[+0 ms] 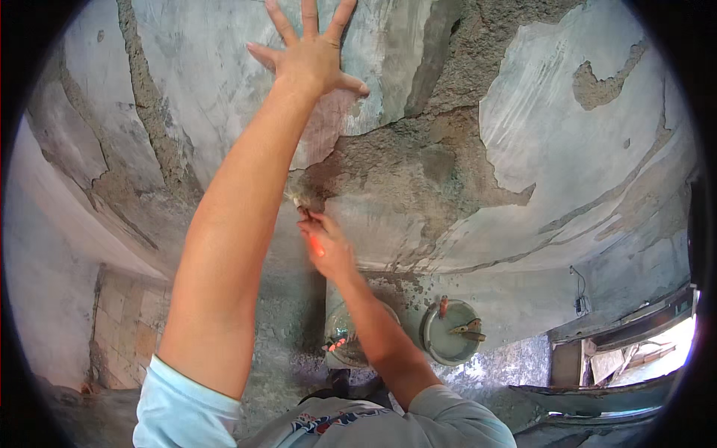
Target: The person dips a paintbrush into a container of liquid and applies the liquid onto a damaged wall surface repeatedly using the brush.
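My left hand [310,63] lies flat on the wall [224,67] with its fingers spread wide, on a smooth, pale grey-white plastered patch. Lower down, my right hand [328,246] is closed round a small hand tool [303,211]. Its pale tip points at the wall, near the lower edge of a rough brown-grey bare patch [373,164]. Bright orange shows along the right hand, possibly part of the handle. Most of the tool is hidden in the fingers, so its exact kind cannot be made out.
Below stands a round bucket [452,347] of greyish liquid with a wooden-handled tool [469,329] in it. Another round container [340,321] is partly behind my right forearm. A cable [579,287] hangs at the right, near an opening with broken boards [635,358].
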